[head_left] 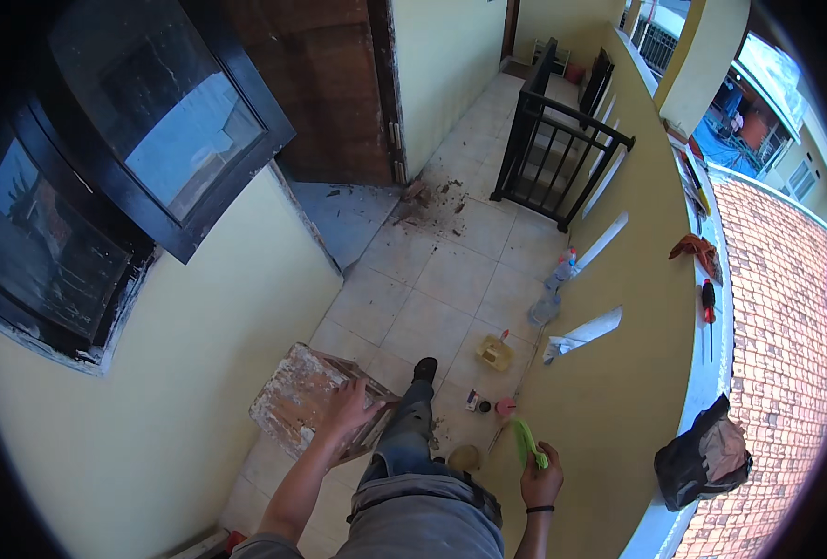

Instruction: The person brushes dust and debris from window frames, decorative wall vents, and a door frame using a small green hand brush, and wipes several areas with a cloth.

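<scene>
- Two bare hands at work on a tiled balcony: the right hand (541,479) clamps its fingers on a green strip (527,443), held up beside the yellow wall (609,401).
- At the other side, the left hand (346,410) hangs over a worn, paint-flecked stool (287,396), thumb and fingers apart; whether it touches the wood cannot be told.
- Near the wall's foot, a small box (472,401) stands by a dark pot (484,407) and a pink cup (505,407); any print on the box is too small to read.
- Just beyond, a yellowish tub (493,353) and clear bottles (545,308) sit on the tiles, any label lettering likewise too small to make out.
- Along the ledge (671,524), a black bag (688,466), a red-and-black screwdriver (709,300) and a rust-coloured cloth (698,252).
- Brown debris (418,200) litters the floor near a dark door (315,93).
</scene>
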{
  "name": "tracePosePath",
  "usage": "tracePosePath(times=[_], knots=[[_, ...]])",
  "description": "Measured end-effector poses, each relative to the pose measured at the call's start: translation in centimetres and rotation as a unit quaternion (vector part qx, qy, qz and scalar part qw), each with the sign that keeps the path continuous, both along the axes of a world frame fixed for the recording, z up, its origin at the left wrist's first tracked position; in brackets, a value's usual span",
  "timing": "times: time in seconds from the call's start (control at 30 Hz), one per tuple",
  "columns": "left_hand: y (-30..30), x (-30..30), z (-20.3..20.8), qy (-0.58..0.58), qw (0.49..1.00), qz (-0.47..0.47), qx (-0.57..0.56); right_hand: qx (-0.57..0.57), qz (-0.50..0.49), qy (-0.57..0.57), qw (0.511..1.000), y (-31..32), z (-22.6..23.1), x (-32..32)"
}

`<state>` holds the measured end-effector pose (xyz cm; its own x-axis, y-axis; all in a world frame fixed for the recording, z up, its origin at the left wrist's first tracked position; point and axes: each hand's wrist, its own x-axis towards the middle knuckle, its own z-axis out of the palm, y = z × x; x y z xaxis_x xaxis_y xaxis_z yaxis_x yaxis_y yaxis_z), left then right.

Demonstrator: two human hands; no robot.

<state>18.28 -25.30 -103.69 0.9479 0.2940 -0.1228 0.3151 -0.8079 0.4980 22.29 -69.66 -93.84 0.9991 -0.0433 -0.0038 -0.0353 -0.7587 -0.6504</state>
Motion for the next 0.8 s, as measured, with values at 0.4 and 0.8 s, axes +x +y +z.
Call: tracePosePath(times=[0.4,0.8], knots=[[10.9,10.6,-14.2,0.568,0.768,-0.295,0.027,-0.113,0.003,-0.011,0.994,8.8,1.3,22.7],[13.8,11.7,-20.0,0.538,0.805,-0.239,-0.074,-0.223,-0.158,0.237,0.932,5.4,-10.4,29.7]])
